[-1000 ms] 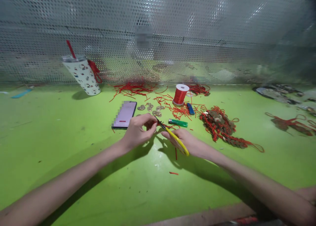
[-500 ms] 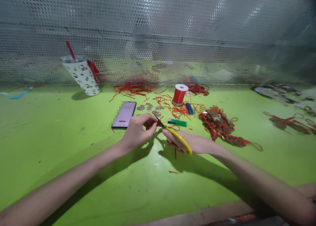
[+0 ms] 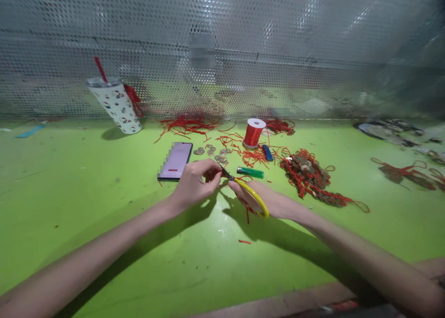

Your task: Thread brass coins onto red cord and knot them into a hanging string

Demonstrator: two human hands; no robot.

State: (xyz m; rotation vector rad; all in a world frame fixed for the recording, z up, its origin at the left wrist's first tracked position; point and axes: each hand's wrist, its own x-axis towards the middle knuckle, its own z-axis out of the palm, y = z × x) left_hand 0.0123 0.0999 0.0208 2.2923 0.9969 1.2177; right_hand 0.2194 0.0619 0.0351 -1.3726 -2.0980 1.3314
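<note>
My right hand (image 3: pixel 252 197) is closed on yellow-handled scissors (image 3: pixel 256 198), whose dark blades point up and left to the fingertips of my left hand. My left hand (image 3: pixel 199 181) is pinched around a bit of red cord (image 3: pixel 223 170), mostly hidden by the fingers and blades. A red cord loop shows just behind the scissors, and a loose end hangs below my right hand. Several round coins (image 3: pixel 220 159) lie just beyond my fingertips. Behind my right hand lies a green lighter (image 3: pixel 250 172).
A phone (image 3: pixel 175 160) lies left of the coins. Beyond are a red cord spool (image 3: pixel 253 133), a blue lighter (image 3: pixel 267 153) and scattered cord scraps (image 3: pixel 189 124). Knotted coin strings (image 3: pixel 309 169) are heaped at right. A tumbler (image 3: pixel 116 105) with a straw stands back left.
The scissors and my right hand have shifted very slightly, and the red loop by the blades shows less. My left hand keeps its pinch in the same place.
</note>
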